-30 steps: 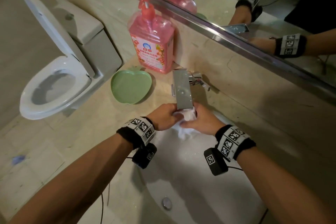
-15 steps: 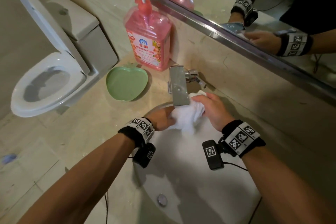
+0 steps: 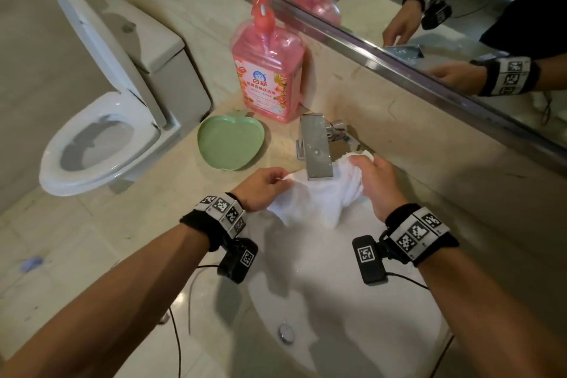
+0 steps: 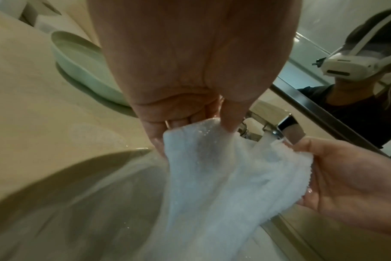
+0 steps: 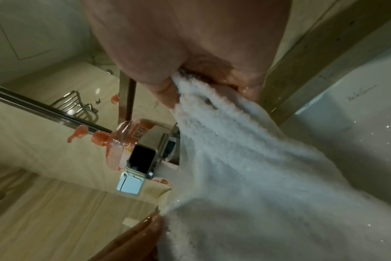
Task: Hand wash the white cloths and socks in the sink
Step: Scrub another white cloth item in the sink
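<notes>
Your forearms were bare, no sleeves. Your left hand [image 3: 264, 187] and right hand [image 3: 379, 186] each carried a black wristband [image 3: 420, 235] faced with white panels of black square-code markers. A small black camera box [image 3: 369, 259], tagged with one such marker, hung under each wrist. Thin black cables [image 3: 175, 328] trailed from the boxes.

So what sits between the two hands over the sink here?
The white cloth spans between them, pinched by the left hand and right hand, with the faucet spout above its middle; clearest in the head view.
</notes>
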`<state>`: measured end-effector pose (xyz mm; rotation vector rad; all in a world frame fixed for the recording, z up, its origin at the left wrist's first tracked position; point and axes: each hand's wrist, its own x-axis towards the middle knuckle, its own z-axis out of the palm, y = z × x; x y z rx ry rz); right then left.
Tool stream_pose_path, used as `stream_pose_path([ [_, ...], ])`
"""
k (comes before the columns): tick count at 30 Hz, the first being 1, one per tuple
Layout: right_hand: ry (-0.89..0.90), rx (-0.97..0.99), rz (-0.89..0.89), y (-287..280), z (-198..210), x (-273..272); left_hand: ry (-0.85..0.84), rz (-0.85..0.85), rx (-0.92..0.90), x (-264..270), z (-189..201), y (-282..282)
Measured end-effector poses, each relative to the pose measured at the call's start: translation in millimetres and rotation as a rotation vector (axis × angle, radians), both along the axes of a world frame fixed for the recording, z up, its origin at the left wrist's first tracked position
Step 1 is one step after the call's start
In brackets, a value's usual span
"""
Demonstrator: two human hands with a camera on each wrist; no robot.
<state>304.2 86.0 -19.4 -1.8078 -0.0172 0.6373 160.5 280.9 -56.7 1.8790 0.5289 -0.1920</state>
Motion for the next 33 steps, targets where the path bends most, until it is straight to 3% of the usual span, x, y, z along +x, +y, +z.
stream_pose_path([
  [8,-0.006,0.006,0.023,1,0,-1,-0.034,0.044,0.048,38,-5,-32],
  [13,0.058,-0.014,0.037,-8,-9,-1,-0.056,0.129,0.071,19,17,-17],
  [16,0.081,-0.066,0.136,-8,-17,-7,-0.038,0.117,0.111,-1,37,-7],
  [21,-0.102,-0.29,0.365,-5,-33,-14,-0.1,0.176,0.11,-20,67,2],
  [25,-0.182,-0.369,0.311,-6,-40,-17,-0.093,0.227,0.08,-28,73,7],
  [30,-0.03,-0.091,0.335,16,-33,-34,-0.015,0.266,0.037,-24,56,-1],
  [33,0.047,-0.086,0.405,24,-32,-38,0.051,0.214,0.03,-11,44,-13],
])
